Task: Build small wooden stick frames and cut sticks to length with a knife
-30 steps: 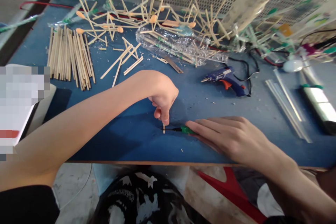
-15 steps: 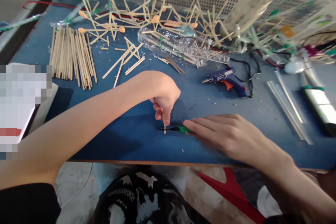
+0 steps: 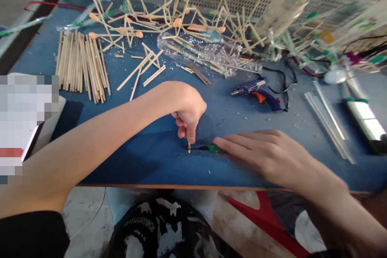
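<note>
My left hand point(image 3: 190, 111) is bent down at the wrist over the blue table, its fingers pinching a short wooden stick point(image 3: 189, 147). Only the lower end of that stick shows below the thumb. From the right, my right hand point(image 3: 256, 149) is closed around the green handle of a small knife point(image 3: 214, 148). The knife's thin dark blade lies crosswise over the stick near its end, just below my left fingertips. How the right fingers wrap the handle underneath is hidden.
A blue glue gun point(image 3: 262, 92) lies right of centre, with clear glue sticks point(image 3: 326, 125) beyond it. Bundled wooden sticks point(image 3: 81, 64) lie at left. Stick frames with orange tips point(image 3: 177, 22), plastic wrap point(image 3: 205, 52) and a metal blade point(image 3: 199, 74) fill the back.
My right hand and the knife have slid a little to the right, drawing the blade across the stick. My left hand keeps its hold in nearly the same place.
</note>
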Available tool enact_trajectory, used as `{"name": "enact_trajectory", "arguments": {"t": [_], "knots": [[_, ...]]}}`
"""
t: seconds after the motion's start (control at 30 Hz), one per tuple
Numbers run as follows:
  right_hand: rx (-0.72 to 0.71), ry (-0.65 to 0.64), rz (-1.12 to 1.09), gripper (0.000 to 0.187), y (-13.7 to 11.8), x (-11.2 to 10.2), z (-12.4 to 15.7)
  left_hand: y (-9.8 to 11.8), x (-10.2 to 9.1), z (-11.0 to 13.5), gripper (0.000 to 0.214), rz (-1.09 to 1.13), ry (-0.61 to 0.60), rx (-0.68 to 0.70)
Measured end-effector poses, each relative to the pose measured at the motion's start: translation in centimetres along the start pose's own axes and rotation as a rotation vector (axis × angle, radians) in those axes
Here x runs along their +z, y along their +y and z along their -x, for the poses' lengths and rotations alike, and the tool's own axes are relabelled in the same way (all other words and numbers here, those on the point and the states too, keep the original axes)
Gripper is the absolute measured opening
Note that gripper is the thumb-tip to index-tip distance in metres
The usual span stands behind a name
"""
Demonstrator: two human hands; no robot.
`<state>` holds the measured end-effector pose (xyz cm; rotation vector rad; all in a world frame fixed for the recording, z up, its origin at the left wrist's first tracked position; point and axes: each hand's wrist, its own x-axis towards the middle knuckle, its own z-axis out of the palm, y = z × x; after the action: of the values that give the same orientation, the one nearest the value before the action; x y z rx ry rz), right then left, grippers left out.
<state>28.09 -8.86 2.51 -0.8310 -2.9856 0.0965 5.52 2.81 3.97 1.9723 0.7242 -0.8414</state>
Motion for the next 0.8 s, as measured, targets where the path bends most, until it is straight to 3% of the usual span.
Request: {"name": "enact_trajectory", "arguments": {"t": [0.1,0.33,0.5,0.67,0.8], "knots": [[-0.072,-0.018,0.069,0.039,0.0,-0.1,0.0,0.0,0.0,-0.1,0.033,0.004,0.011,0.007],[-0.070,0.063,0.061,0.032,-0.1,0.6,0.1,-0.1,0.4,-0.4,0.035,0.008,0.054,-0.004],[-0.039,0.097,0.011,0.023,2.8,-0.7,0.7,-0.4,0.6,-0.4,0.034,-0.016,0.061,0.007],[0.112,-0.180,-0.110,0.020,6.3,-2.0,0.0,-0.9,-0.2,0.6,0.021,0.023,0.008,0.022],[0.132,-0.295,-0.205,0.033,5.9,-1.7,-1.8,-0.9,-1.3,3.9,0.021,0.011,0.138,0.026]]}}
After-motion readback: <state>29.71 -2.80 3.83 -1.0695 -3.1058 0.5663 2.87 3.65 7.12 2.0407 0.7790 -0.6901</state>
